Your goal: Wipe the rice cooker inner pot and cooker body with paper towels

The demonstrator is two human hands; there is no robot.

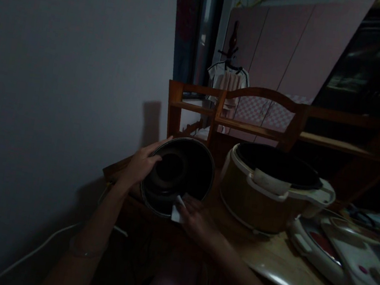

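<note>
A dark round pot (186,170) is tilted so that its opening faces me, near the left end of the wooden table. My left hand (140,166) grips its upper left rim, the thumb inside and the fingers behind. At the lower right rim, my right hand (195,216) holds a white cloth or tissue (176,213) against the pot, with the fingertips inside the opening. Right of the pot stands a cooker body (252,201) with a white handle, its top uncovered and dark inside.
A white cooker lid (353,260) lies at the table's right (266,257). A wooden shelf frame (260,93) rises along the back. The wall (79,75) is close on the left, with a white cable (45,240) below.
</note>
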